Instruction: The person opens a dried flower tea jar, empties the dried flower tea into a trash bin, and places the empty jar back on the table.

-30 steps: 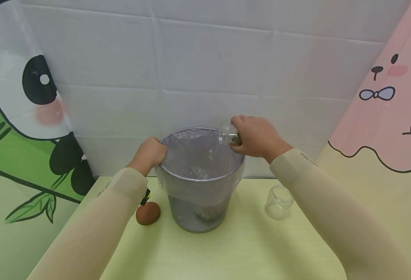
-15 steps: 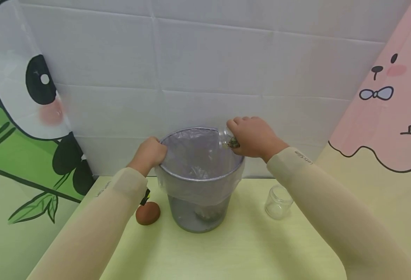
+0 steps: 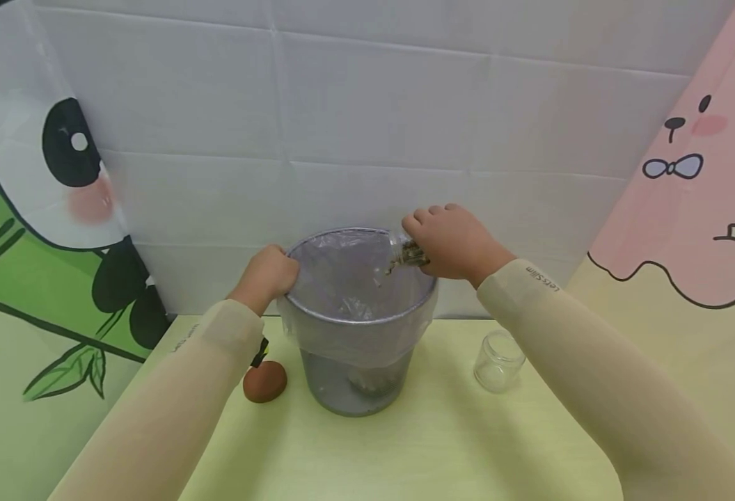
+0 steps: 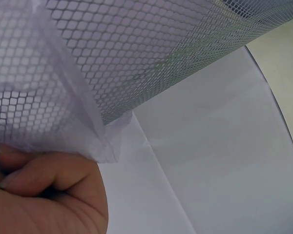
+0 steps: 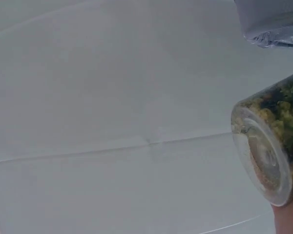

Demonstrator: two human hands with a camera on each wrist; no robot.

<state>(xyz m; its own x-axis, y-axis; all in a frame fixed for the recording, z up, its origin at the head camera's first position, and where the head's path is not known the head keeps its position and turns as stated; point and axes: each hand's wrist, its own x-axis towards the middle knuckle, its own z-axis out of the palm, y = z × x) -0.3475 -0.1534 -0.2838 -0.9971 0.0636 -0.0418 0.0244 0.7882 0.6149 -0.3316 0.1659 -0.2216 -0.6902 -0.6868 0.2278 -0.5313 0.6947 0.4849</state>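
My left hand [image 3: 267,276] grips the rim of a mesh trash can [image 3: 358,383] on its left side, fingers curled over the edge and the plastic liner bag [image 3: 355,341]. In the left wrist view the left hand [image 4: 49,195] holds the bag's edge against the mesh. My right hand [image 3: 455,242] grips a clear jar [image 3: 413,252] over the can's right rim, tilted with its mouth toward the inside. Dried greenish-brown plant bits fill the jar [image 5: 268,141] in the right wrist view, and some spill from its mouth.
A second clear jar [image 3: 499,362] stands on the pale yellow table [image 3: 367,459] to the right of the can. On the left sits a reddish-brown rounded object [image 3: 264,382], partly near my sleeve. A white wall covering [image 3: 367,104] rises close behind the can.
The right hand has tilted the jar further down toward the can. Its contents have slid to the mouth and begun falling out. The left hand stays on the rim.
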